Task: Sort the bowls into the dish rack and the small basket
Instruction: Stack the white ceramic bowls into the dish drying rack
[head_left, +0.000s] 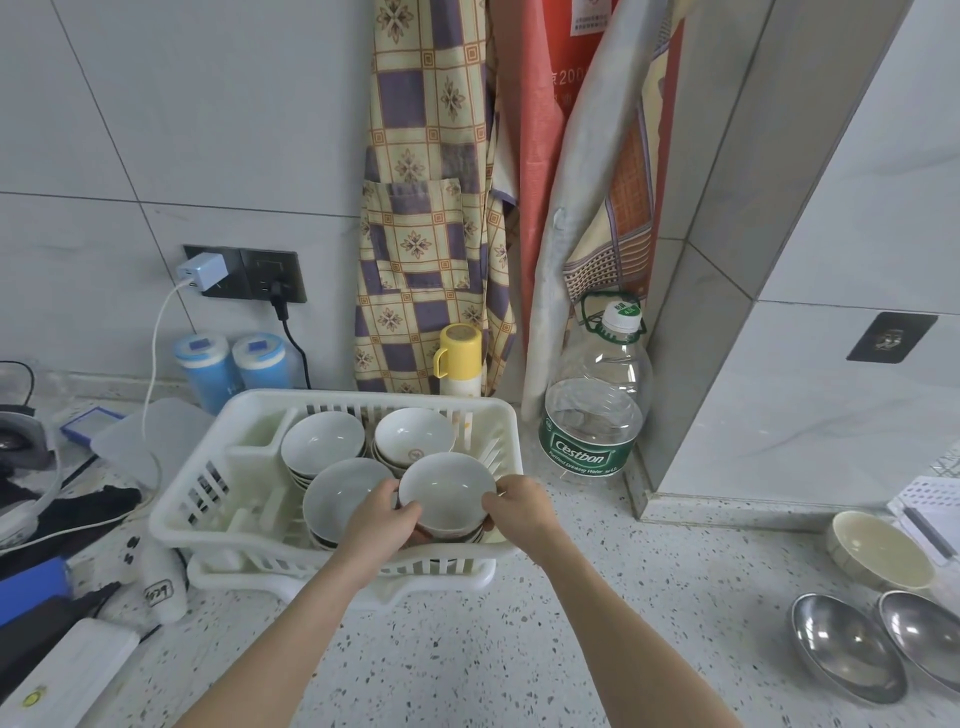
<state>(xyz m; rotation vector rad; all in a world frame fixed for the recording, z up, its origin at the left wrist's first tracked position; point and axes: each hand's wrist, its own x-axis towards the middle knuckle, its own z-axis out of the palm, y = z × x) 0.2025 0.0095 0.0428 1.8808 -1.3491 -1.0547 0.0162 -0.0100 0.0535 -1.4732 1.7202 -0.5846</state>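
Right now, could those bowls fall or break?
Maybe. Both hands, left hand and right hand, grip the near-right bowl by its rim, atop a stack in the dish rack; a slip could chip it. The neighbouring bowl leans close and might get knocked.

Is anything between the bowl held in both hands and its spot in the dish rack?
Nothing visible. The left hand and right hand hold the bowl atop a stack inside the dish rack.

Both bare forearms reaching forward, left hand (382, 512) and right hand (519, 506) curled in facing grips
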